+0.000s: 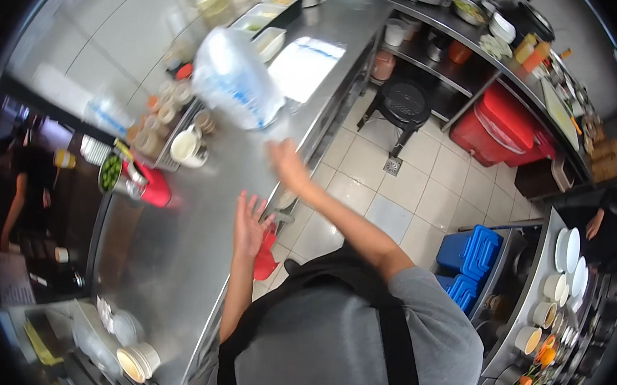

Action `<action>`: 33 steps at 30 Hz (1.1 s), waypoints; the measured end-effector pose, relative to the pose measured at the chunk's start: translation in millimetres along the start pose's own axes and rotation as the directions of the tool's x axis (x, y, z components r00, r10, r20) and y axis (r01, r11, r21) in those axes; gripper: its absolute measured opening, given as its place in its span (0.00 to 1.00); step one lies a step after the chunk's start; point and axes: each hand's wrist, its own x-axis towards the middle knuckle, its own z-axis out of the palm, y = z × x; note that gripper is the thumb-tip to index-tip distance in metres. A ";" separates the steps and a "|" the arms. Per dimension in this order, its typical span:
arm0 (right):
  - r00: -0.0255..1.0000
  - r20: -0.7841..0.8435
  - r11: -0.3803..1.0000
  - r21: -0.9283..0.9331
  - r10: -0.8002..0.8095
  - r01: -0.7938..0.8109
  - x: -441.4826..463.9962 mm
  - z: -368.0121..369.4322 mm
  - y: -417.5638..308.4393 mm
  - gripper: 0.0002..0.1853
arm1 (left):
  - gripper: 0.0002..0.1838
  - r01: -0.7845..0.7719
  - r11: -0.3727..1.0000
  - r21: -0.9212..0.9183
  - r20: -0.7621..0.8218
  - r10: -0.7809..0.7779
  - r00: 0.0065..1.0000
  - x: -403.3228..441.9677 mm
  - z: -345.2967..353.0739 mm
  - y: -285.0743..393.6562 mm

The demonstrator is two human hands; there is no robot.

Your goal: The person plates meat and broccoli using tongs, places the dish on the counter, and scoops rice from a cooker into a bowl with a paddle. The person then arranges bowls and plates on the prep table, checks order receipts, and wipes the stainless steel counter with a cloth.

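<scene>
A puffed-out clear plastic bag with blue print (234, 80) is above the steel counter (183, 241), near a flat white packet with a blue stripe (306, 67). Just below the bag's lower corner is my right hand (287, 164), blurred by motion; its fingers are too smeared to read, and whether it touches the bag is unclear. My left hand (250, 224) is raised over the counter's edge, palm up with fingers spread, holding nothing. To its left stand a white mug (189, 147), a rack of jars (161, 126) and a red container (156, 186).
A black stool (403, 104) stands on the tiled floor by a red bin (495, 127). Blue bins (470, 252) are at the right. Stacked bowls (138, 361) sit at the lower left. People are partly visible at both far sides.
</scene>
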 end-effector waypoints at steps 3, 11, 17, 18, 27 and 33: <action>0.902 0.405 0.850 0.519 -0.153 -0.089 -31.2 -42.8 -52.7 0.33 | 0.28 0.161 0.923 -0.350 0.049 -0.153 0.987 46.9 0.2 -8.8; 0.901 0.395 0.856 0.514 -0.181 -0.054 -40.6 -82.4 58.8 0.28 | 0.29 -0.147 0.573 0.807 -0.360 0.674 0.645 119.9 -31.8 34.6; 0.814 0.570 0.753 0.584 -0.115 -0.303 8.1 -34.6 222.1 0.20 | 0.21 -0.309 -0.216 0.926 0.349 0.803 0.483 122.9 113.2 19.6; 0.785 0.616 0.791 0.511 -0.065 -0.336 23.9 -37.4 246.7 0.22 | 0.17 -0.409 -0.049 0.911 0.320 0.710 0.627 132.3 140.5 2.7; 0.569 0.613 0.089 0.633 0.549 -0.769 181.0 -88.1 462.9 0.35 | 0.27 -0.764 0.067 0.642 0.762 0.058 0.645 392.1 355.8 -185.3; 0.728 0.447 -0.196 0.892 0.520 -0.408 316.5 -23.8 607.8 0.34 | 0.29 -0.355 0.053 0.933 0.351 0.074 0.933 582.1 429.8 -254.9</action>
